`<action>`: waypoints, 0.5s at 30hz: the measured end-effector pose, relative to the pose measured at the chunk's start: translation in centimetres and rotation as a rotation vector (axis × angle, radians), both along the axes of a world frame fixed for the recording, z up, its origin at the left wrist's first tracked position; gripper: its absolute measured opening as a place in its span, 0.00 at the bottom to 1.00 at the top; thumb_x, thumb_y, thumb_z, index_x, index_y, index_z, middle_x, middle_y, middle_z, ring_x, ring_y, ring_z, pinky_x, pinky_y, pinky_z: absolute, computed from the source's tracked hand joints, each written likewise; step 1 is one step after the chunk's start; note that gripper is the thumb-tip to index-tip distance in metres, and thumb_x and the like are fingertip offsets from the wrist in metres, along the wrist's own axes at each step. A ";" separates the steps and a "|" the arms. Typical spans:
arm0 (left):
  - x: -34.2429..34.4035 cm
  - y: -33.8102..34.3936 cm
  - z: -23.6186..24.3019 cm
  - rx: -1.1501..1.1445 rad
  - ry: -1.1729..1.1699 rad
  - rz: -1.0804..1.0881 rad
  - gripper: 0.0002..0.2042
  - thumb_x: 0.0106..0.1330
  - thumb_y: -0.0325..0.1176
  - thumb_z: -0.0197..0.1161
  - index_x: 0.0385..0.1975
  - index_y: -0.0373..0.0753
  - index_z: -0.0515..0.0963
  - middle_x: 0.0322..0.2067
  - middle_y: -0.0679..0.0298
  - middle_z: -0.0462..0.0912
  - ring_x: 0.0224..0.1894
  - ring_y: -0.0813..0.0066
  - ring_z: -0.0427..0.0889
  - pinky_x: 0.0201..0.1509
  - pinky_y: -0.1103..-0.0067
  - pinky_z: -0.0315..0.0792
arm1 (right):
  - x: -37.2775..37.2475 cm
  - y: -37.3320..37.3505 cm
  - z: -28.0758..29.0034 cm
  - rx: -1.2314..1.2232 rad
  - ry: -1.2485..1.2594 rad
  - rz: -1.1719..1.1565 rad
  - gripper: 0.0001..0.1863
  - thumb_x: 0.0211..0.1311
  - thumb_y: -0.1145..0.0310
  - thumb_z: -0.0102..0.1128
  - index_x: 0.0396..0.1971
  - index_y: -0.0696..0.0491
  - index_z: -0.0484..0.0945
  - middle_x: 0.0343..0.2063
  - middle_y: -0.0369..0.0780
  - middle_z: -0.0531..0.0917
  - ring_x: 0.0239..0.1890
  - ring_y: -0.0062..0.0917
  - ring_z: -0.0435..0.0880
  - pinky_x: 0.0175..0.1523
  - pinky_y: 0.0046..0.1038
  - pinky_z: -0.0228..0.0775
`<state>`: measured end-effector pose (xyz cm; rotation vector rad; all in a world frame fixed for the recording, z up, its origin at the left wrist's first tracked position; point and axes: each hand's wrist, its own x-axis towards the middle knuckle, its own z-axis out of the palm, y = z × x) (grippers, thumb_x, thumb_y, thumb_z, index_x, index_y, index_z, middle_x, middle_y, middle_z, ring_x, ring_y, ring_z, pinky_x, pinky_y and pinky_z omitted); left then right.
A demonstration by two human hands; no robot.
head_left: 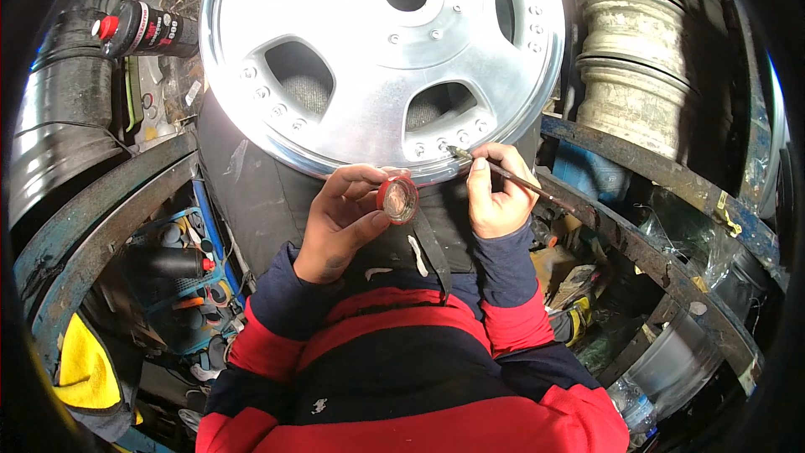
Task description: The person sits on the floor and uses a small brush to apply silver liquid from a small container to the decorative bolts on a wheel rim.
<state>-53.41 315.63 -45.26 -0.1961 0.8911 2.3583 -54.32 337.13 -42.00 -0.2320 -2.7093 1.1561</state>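
A polished silver wheel rim [369, 84] lies across my lap, face up, with round bolts set near its spoke openings. My right hand [501, 193] pinches a thin dark paintbrush [537, 188] like a pen. The brush's tip touches or nearly touches a bolt [443, 146] at the rim's near edge; I cannot tell which. Between the fingers and thumb of my left hand [345, 216] is a small round red cap [397, 200], tilted so that its inside shows. It is held just off the rim's near edge, left of the brush.
Metal rails [101, 226] flank me on both sides. A black bottle with a red cap [151, 29] lies at the upper left. Stacked dull wheel barrels [633, 59] stand at the upper right. A blue basket [180, 264] with bottles and a yellow cloth [86, 365] are at the left.
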 end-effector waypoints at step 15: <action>-0.3 0.3 0.6 -0.077 0.008 -0.031 0.21 0.61 0.17 0.60 0.53 0.38 0.66 0.56 0.53 0.72 0.60 0.64 0.71 0.63 0.68 0.65 | 1.6 0.2 0.5 -0.718 0.025 -0.167 0.04 0.63 0.78 0.49 0.33 0.61 0.74 0.24 0.39 0.77 0.24 0.20 0.77 0.32 0.21 0.72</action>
